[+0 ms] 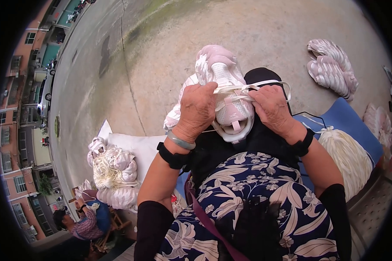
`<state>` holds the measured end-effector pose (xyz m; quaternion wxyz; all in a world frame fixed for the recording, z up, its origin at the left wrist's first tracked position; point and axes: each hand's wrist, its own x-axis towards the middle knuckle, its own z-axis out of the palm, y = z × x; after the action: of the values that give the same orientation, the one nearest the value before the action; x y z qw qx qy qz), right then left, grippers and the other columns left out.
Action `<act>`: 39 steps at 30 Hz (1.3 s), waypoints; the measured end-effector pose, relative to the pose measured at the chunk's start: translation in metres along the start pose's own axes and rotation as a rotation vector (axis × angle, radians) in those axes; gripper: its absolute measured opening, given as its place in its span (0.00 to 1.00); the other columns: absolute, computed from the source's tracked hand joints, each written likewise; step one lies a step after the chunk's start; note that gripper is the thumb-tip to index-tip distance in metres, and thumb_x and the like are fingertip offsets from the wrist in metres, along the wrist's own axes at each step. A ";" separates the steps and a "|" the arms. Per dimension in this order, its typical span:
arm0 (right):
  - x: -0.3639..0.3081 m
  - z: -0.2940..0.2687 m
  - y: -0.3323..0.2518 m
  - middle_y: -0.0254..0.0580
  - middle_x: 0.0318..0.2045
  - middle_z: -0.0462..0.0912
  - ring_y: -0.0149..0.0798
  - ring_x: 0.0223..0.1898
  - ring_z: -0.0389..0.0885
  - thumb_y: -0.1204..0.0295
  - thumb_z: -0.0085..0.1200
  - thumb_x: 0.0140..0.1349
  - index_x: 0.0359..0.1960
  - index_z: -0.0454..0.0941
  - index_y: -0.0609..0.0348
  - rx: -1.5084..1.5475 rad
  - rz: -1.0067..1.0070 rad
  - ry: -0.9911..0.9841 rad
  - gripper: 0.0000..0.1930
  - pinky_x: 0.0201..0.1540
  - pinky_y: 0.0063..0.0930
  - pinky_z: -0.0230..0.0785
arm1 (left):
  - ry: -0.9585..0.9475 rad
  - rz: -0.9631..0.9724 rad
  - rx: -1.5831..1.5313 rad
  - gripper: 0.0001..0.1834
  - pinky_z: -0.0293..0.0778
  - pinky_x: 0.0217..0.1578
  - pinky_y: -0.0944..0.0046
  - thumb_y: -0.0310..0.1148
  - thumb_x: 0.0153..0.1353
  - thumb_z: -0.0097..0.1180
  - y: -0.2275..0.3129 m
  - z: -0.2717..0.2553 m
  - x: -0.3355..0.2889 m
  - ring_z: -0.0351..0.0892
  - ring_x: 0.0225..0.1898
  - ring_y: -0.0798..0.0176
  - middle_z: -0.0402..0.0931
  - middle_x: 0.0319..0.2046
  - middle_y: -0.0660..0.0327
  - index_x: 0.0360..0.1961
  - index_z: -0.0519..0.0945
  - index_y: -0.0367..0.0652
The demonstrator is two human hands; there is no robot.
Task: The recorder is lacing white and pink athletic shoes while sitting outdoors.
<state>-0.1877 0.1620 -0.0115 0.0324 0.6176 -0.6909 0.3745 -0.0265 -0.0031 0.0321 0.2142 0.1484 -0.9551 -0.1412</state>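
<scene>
A white and pale pink sneaker upper (234, 114) lies over my lap, its heel opening toward me. My left hand (197, 107) is closed on a flat white shoelace (235, 88) at the left of the upper. On the other side, my right hand (272, 108) pinches the same lacing, and a loop of it arcs out past the knuckles. The lace runs taut between both hands across the front of the tongue. More pink and white uppers (213, 55) are stacked just beyond this one, against my knees. My fingertips are partly hidden.
A hank of white laces (346, 163) hangs over blue cloth (343, 114) at my right. Stacked uppers (333, 69) lie on the concrete (161, 56) at far right. To the left, uppers with tangled laces (115, 167) rest by white cloth (139, 145). A seated person (89, 222) works beyond.
</scene>
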 end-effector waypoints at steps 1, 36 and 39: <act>-0.001 -0.002 0.000 0.39 0.30 0.77 0.42 0.36 0.74 0.78 0.54 0.48 0.39 0.75 0.57 -0.019 0.010 -0.043 0.13 0.44 0.37 0.60 | -0.004 0.003 0.002 0.12 0.70 0.43 0.60 0.22 0.51 0.56 -0.004 -0.005 -0.001 0.77 0.31 0.60 0.75 0.24 0.61 0.38 0.76 0.41; -0.112 -0.099 0.086 0.45 0.30 0.79 0.41 0.35 0.78 0.80 0.50 0.51 0.38 0.76 0.64 0.020 0.534 -0.064 0.11 0.40 0.30 0.69 | 0.199 -0.714 -0.997 0.04 0.68 0.36 0.74 0.29 0.61 0.53 -0.013 0.022 -0.034 0.71 0.33 0.76 0.75 0.30 0.70 0.34 0.77 0.40; -0.051 -0.077 0.045 0.48 0.36 0.79 0.46 0.40 0.78 0.79 0.53 0.50 0.39 0.76 0.63 0.140 0.304 -0.063 0.12 0.44 0.32 0.68 | 0.240 -0.525 -0.662 0.06 0.68 0.33 0.70 0.23 0.52 0.56 -0.010 0.021 -0.046 0.72 0.30 0.69 0.73 0.29 0.63 0.33 0.77 0.37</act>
<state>-0.2475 0.2452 -0.0041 -0.0893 0.5182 -0.7493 0.4025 0.0062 0.0075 -0.0060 0.3166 0.3249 -0.7566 -0.4709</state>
